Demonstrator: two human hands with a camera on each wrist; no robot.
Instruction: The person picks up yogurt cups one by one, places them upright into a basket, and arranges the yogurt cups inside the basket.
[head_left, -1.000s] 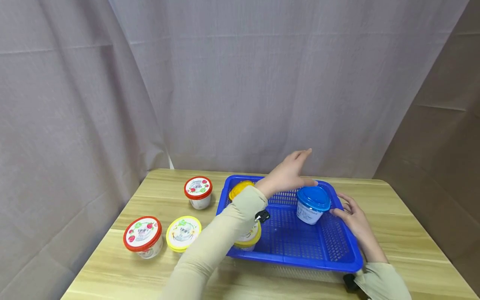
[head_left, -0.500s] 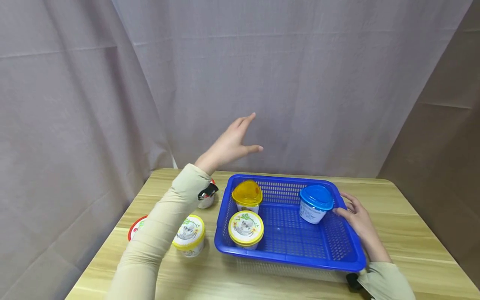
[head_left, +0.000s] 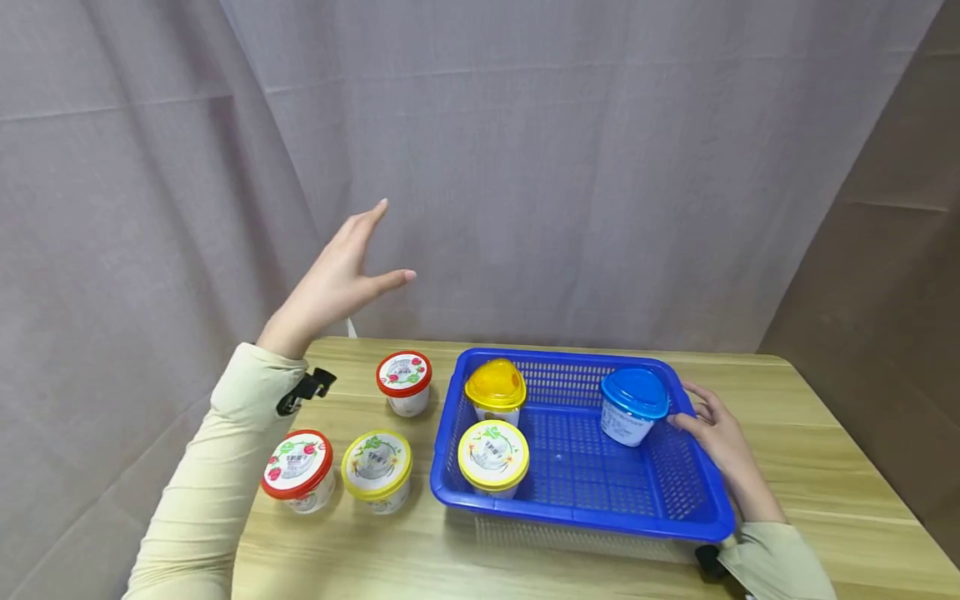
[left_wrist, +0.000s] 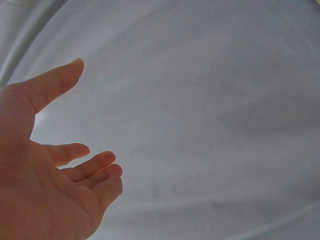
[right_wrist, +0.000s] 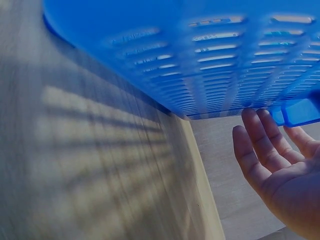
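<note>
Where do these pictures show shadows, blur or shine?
Right wrist: striped shadows on the pale wooden tabletop, and softly blurred nearer parts of the blue slotted plastic basket; left wrist: the plain grey fabric curtain looks soft, with little detail; head: mostly even light, with a slight shine on the glossy blue plastic lid.

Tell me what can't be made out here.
Head view: base of the yellow-domed cup, hidden by the yellow-rimmed cup in front.
Head view: rest of the left sleeve, cut off by the bottom edge.
Head view: print on the blue-lidded cup, too small to read.
</note>
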